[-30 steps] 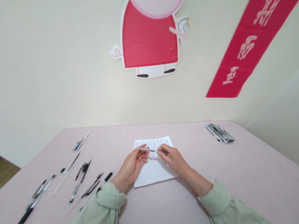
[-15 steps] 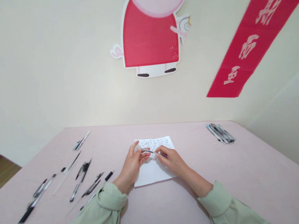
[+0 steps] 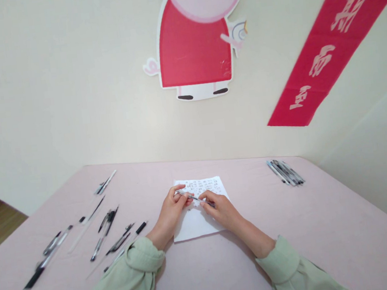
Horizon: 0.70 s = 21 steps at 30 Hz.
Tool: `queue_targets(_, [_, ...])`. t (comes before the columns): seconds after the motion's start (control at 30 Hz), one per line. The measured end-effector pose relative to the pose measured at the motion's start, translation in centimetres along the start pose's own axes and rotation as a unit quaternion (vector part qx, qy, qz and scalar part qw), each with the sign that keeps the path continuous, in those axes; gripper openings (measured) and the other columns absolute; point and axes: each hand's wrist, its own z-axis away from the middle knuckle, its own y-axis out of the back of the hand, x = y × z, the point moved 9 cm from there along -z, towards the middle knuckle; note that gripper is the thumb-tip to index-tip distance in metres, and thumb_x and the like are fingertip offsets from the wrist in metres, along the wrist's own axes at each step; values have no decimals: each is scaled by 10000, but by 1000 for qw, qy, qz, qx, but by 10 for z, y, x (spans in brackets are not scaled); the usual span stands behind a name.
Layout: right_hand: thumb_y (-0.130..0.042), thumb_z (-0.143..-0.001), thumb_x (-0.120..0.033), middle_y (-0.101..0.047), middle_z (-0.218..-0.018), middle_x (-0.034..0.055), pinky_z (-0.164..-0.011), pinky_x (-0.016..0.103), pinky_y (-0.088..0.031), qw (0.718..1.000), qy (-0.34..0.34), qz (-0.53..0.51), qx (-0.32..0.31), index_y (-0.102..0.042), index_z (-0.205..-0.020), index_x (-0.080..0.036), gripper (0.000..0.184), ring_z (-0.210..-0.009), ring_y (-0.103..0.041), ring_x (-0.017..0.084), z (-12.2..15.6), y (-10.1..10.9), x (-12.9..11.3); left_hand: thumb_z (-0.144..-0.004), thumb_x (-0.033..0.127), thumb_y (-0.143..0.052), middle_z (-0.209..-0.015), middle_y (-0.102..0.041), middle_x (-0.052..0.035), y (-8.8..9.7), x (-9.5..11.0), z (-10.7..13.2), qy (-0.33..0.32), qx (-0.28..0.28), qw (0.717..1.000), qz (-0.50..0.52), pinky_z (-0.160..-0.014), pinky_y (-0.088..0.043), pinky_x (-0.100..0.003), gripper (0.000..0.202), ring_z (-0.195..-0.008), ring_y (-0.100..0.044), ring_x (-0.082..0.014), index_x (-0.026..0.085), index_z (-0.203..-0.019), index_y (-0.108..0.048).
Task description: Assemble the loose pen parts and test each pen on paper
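Both of my hands hold one thin pen (image 3: 194, 198) level over a white sheet of paper (image 3: 195, 224) on the pink table. My left hand (image 3: 171, 212) pinches the pen's left end with its fingers closed. My right hand (image 3: 220, 209) grips the right end, its fingers curled round it. The far part of the sheet carries small scribbled marks. Both sleeves are pale green.
Several pens and pen parts (image 3: 100, 228) lie scattered over the left of the pink table (image 3: 311, 229). A neat bundle of pens (image 3: 285, 172) lies at the far right. A cartoon figure (image 3: 195, 37) and a red banner (image 3: 322, 51) hang on the wall behind.
Both hands have shifted slightly left and nearer with the pen, which is now tilted a little more, left end farther away. Nothing else has moved.
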Motion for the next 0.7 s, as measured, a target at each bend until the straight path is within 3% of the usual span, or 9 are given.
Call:
queue_targets(0.33, [-505,-872,-235,-536,-633,-54,-611,227,-353,1000,-3,-26,-3,-562,-1013,-227,152,-603,-496,127,1,-1,0,-727,282,-723,-797,-699,-33,-1,-1,-1,24,0,997,79,-723,-478,-231,397,-672,-613,-94,143,-1073,-586])
queue_targets(0.7, [-528,-853,-260,-555,-678,-41,-615,233,-367,999,-12,-31,21,-541,-898,-221,60,-619,-514,130,0,3,-1,-748,266,-722,-799,-695,-39,0,-3,0,26,-3,997,70,-742,-486,-243,345,-686,-620,-103,145,-1055,-623])
